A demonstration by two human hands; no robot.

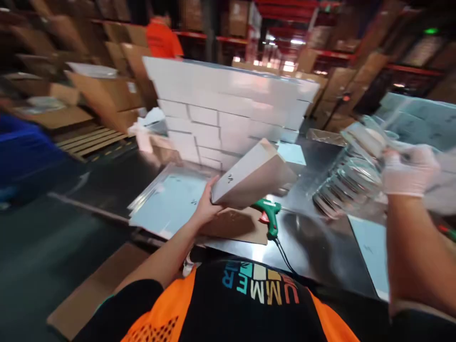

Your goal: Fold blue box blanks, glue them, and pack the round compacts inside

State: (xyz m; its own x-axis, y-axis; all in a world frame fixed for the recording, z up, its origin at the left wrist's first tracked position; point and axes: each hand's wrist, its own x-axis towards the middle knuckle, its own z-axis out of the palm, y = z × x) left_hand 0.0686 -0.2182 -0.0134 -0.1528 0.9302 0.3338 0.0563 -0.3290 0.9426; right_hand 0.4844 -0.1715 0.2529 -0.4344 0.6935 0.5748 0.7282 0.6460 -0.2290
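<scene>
My left hand is closed on the lower end of a long white cardboard box, tilted up to the right over the metal table. A small black mark shows on the box. On the right, my right hand, in a white glove, is raised with fingers closed at a blurred, clear-edged thing that I cannot make out. Just left of that hand is a row of round clear glass-like pieces. A green glue gun lies below the box, its cable running toward my body.
Stacked white boxes form a wall behind the table. Flat white sheets lie at left, a brown cardboard piece near the front edge. A person in orange stands behind. A blue bin is far left.
</scene>
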